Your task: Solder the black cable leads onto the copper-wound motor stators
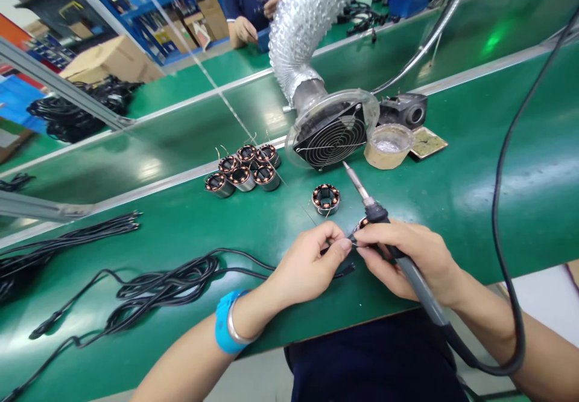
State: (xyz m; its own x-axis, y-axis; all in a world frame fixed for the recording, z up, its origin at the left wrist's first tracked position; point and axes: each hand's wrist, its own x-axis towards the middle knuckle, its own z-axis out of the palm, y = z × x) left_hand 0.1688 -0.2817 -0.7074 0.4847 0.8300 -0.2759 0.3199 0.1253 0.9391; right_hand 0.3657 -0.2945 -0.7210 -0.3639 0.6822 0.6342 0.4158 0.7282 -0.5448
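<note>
Iron clamped in right hand, tip up toward the fan by the far edge of the bench! Now, close together above the near edge: pinches thin wire with left hand, meets it with the right beside a half-hidden stator. Just beyond, another stator; by the far edge, six more stators; off left, along the near edge, looped cable.

Green right across the bench | soldering iron, grey into black | stator flashing copper round black | wristband, bright blue!
</note>
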